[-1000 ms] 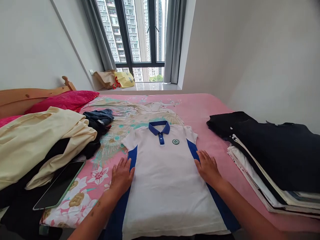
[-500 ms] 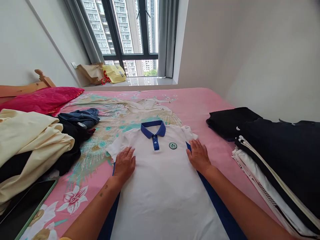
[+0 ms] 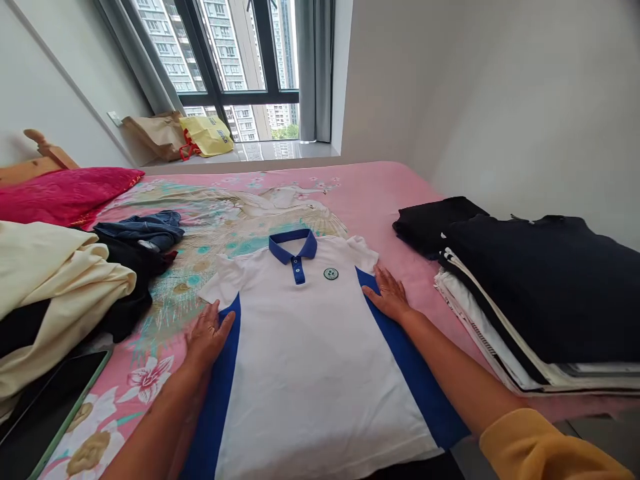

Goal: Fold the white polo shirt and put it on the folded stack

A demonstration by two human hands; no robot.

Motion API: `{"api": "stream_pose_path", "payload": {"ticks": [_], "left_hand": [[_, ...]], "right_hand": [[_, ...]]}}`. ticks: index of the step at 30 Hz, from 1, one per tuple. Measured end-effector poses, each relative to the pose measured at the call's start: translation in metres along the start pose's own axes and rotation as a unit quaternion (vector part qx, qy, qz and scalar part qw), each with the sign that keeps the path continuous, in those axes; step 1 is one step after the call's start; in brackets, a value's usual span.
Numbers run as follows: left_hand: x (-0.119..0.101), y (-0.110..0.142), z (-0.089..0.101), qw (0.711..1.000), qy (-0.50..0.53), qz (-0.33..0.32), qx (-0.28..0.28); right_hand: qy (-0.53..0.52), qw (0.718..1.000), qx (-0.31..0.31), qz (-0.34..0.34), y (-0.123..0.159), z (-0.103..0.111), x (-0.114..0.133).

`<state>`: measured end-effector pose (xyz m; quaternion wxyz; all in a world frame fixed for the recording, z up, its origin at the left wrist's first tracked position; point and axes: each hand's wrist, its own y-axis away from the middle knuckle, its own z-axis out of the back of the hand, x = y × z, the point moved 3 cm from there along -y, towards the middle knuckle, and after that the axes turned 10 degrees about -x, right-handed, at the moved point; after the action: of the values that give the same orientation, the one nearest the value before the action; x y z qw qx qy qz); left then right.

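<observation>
A white polo shirt (image 3: 310,347) with a blue collar, blue side panels and a small round badge lies face up on the pink flowered bed sheet (image 3: 380,200). My left hand (image 3: 207,333) rests flat on the shirt's left blue side panel, below the sleeve, fingers spread. On the right blue panel, just under the other sleeve, my right hand (image 3: 387,295) lies flat with fingers apart. Neither hand holds anything.
Folded dark and white clothes (image 3: 530,293) are stacked at the right. A heap of cream and black garments (image 3: 60,287) and blue denim (image 3: 145,230) lies at the left, with a tablet (image 3: 45,413) in front. A red pillow (image 3: 65,193) and bags (image 3: 180,133) sit further back.
Both hands slid outward from the shirt's chest to its side edges. The blue side panels now show flat on both sides. The view shifted right.
</observation>
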<state>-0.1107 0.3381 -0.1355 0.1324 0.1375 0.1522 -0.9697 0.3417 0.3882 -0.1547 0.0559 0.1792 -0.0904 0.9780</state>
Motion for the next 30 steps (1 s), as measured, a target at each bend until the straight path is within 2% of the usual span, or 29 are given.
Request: {"api": "stream_pose_path", "payload": {"ticks": [2, 3, 5, 6, 8, 11, 13, 15, 18, 20, 22, 24, 26, 27, 28, 30], "left_hand": [[-0.012, 0.052, 0.012, 0.996, 0.013, -0.089, -0.003], [-0.013, 0.081, 0.017, 0.990, 0.004, -0.140, 0.013], [-0.001, 0.136, 0.024, 0.970, -0.014, -0.228, 0.088], [0.013, 0.158, 0.030, 0.969, -0.031, -0.228, 0.093], [0.047, 0.188, 0.042, 0.979, -0.063, -0.183, 0.062], [0.081, 0.206, 0.058, 0.990, -0.072, -0.123, 0.017], [0.082, 0.208, 0.064, 0.994, -0.070, -0.082, 0.003], [0.069, 0.207, 0.067, 0.996, -0.073, -0.044, -0.004], [0.044, 0.206, 0.069, 0.998, -0.053, 0.016, 0.006], [0.036, 0.208, 0.070, 0.995, 0.015, 0.088, 0.033], [0.039, 0.215, 0.069, 0.966, 0.157, 0.193, 0.065], [0.047, 0.226, 0.067, 0.891, 0.334, 0.297, 0.077], [0.056, 0.238, 0.065, 0.810, 0.456, 0.363, 0.063], [0.060, 0.243, 0.065, 0.786, 0.484, 0.381, 0.051], [0.063, 0.247, 0.065, 0.774, 0.498, 0.389, 0.041], [0.067, 0.250, 0.069, 0.771, 0.506, 0.385, 0.022]], "right_hand": [[0.000, 0.999, 0.008, 0.054, 0.045, 0.011, 0.004], [0.009, 0.995, 0.024, 0.098, 0.072, 0.016, 0.003], [0.033, 0.984, 0.053, 0.169, 0.127, 0.024, -0.011], [0.043, 0.984, 0.041, 0.166, 0.151, 0.029, -0.025], [0.057, 0.991, -0.013, 0.123, 0.191, 0.039, -0.057], [0.037, 0.992, -0.107, 0.059, 0.225, 0.053, -0.095], [0.017, 0.991, -0.131, 0.035, 0.234, 0.062, -0.101], [0.015, 0.993, -0.120, -0.002, 0.234, 0.070, -0.094], [0.038, 0.994, -0.072, -0.068, 0.226, 0.080, -0.077], [0.024, 0.995, -0.032, -0.091, 0.221, 0.083, -0.069], [-0.062, 0.992, 0.015, -0.110, 0.218, 0.081, -0.069], [-0.215, 0.962, 0.064, -0.157, 0.220, 0.075, -0.073], [-0.375, 0.891, 0.111, -0.231, 0.227, 0.068, -0.077], [-0.433, 0.852, 0.130, -0.264, 0.232, 0.065, -0.079], [-0.472, 0.821, 0.145, -0.287, 0.237, 0.064, -0.079], [-0.507, 0.790, 0.163, -0.304, 0.248, 0.066, -0.079]]}}
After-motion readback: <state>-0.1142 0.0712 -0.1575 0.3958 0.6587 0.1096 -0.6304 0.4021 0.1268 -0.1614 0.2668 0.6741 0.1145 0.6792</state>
